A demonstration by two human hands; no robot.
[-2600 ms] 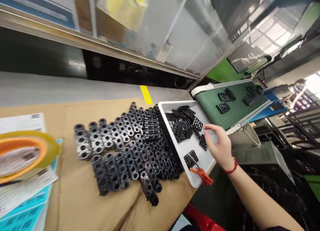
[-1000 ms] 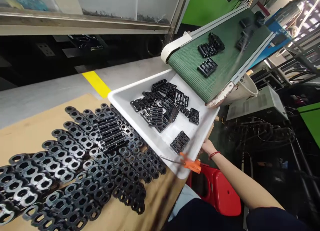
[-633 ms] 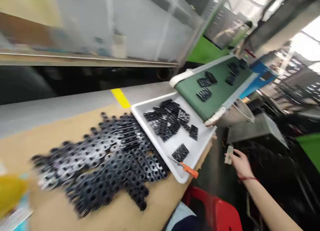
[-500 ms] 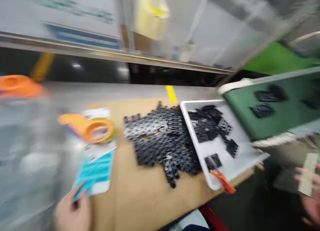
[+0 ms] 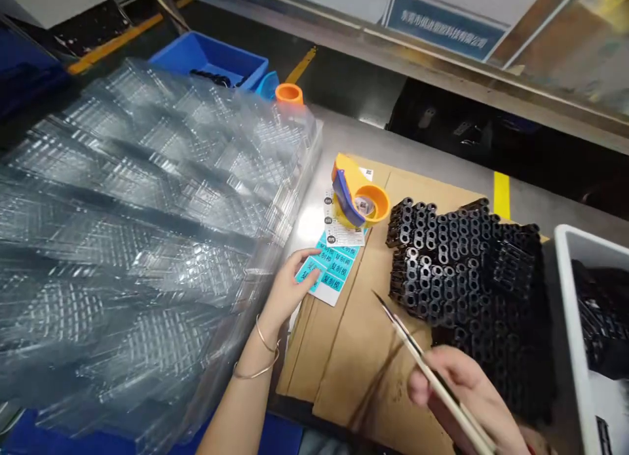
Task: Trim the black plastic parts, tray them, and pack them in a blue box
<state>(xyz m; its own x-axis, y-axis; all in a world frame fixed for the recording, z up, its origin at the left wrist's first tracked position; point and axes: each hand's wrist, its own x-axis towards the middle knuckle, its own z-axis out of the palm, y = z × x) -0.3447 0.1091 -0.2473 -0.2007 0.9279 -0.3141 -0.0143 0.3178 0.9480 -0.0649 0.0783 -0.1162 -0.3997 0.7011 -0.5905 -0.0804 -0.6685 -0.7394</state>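
On the left side of the cardboard, my left hand (image 5: 289,281) grips the edge of a blue label sheet (image 5: 339,266), its thumb lying over the printed labels. My right hand (image 5: 457,383) is closed around slim tweezers (image 5: 417,356), pale along the shaft and dark at the pointed tip. The tip hangs over bare cardboard (image 5: 366,337), apart from the labels and from the black parts. A white printed sheet (image 5: 344,235) overlaps the top of the blue one. An orange and purple tape dispenser (image 5: 350,199) rests on it.
Black perforated plastic parts (image 5: 442,265) lie piled beside my right hand. A white tray (image 5: 572,311) with more black parts stands at the right. Stacked clear plastic trays (image 5: 147,245) fill the left, with a blue bin (image 5: 211,52) and an orange ring (image 5: 289,93) behind.
My view has swung left, bringing the clear trays and blue bin into sight. My right hand has come from the far right to over the cardboard. My left hand stays at the labels.
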